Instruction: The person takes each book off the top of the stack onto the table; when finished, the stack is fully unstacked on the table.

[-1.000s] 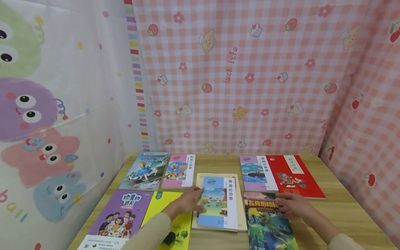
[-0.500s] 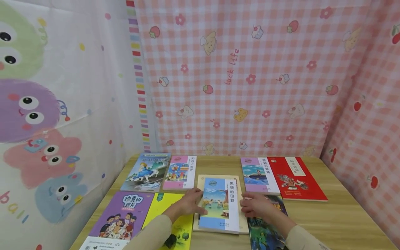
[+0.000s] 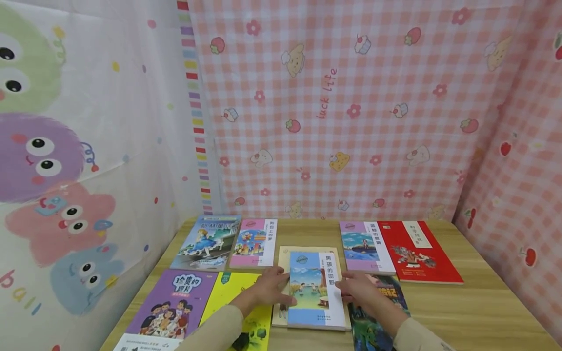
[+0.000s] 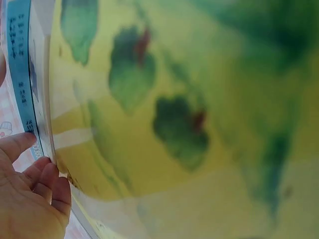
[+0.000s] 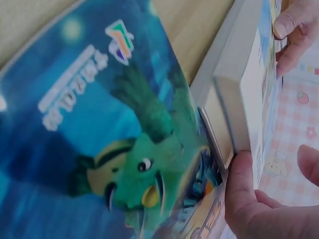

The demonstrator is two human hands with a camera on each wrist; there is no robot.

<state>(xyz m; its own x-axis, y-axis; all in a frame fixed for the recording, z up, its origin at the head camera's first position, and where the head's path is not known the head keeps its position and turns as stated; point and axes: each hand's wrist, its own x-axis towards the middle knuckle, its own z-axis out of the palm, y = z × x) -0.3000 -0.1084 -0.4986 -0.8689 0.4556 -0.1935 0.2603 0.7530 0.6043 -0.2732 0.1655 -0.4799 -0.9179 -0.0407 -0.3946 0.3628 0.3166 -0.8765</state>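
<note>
A blue-and-white paperback (image 3: pixel 309 287) lies on a larger cream-coloured book (image 3: pixel 283 256) in the middle of the table. My left hand (image 3: pixel 268 288) is at its left side, fingers extended along the edge and thumb touching the cover's side. At the opposite edge, my right hand (image 3: pixel 357 291) has its fingertips against the side. In the right wrist view a fingertip (image 5: pixel 241 162) meets the paperback's side, while the thumb (image 5: pixel 307 162) stands apart from it. Beneath my right wrist lies a dark, colourful comic-style book (image 3: pixel 373 326), and a yellow book (image 3: pixel 259 317) is under my left forearm.
Along the back are a blue picture-cover book (image 3: pixel 206 243), two pink-and-white paperbacks (image 3: pixel 252 243) and a red book (image 3: pixel 423 253). A purple book (image 3: pixel 171 307) lies front left. Patterned cloths (image 3: pixel 263 141) enclose the wooden table (image 3: pixel 474 317) on the back and sides.
My right hand has come left from the comic-style book to the paperback's right edge. The paperback has slid slightly right over the cream book, with my left hand following at its edge.
</note>
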